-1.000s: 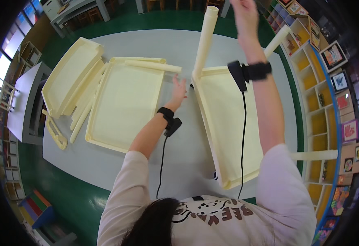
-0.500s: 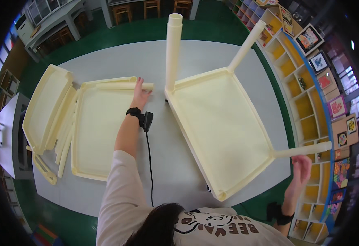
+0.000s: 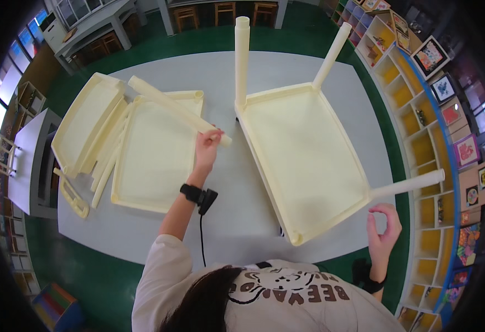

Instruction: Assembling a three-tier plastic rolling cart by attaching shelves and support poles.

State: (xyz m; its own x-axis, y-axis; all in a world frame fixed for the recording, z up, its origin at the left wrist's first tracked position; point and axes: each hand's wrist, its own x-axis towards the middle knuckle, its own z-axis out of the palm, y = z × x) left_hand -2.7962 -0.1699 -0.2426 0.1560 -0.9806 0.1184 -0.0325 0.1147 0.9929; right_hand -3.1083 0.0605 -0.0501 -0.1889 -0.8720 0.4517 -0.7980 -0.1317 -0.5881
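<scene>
My left hand (image 3: 207, 146) is closed around the near end of a cream plastic tube leg (image 3: 167, 102), which slants up and left above a flat cream tray panel (image 3: 154, 160). To the right, a larger cream tray panel (image 3: 309, 160) lies with its recessed side up. Three tube legs stand in its corners: a far left leg (image 3: 242, 61), a far right leg (image 3: 331, 58) and a near right leg (image 3: 408, 183). Its near corner socket (image 3: 296, 238) holds no leg. Just below the near right leg, my right hand (image 3: 384, 227) holds nothing, fingers curved and apart from the thumb.
On the left of the grey table (image 3: 226, 221) lie a cream panel with angled ends (image 3: 90, 113), several long strips (image 3: 109, 146) and a handle-shaped piece (image 3: 72, 193). A shelf unit (image 3: 403, 99) with framed pictures curves along the right. A black cable (image 3: 202, 238) hangs from my left wrist.
My left hand has taken hold of the loose leg and lifted it off the smaller panel, swinging it aslant toward me. My right hand has moved slightly left, away from the near right leg.
</scene>
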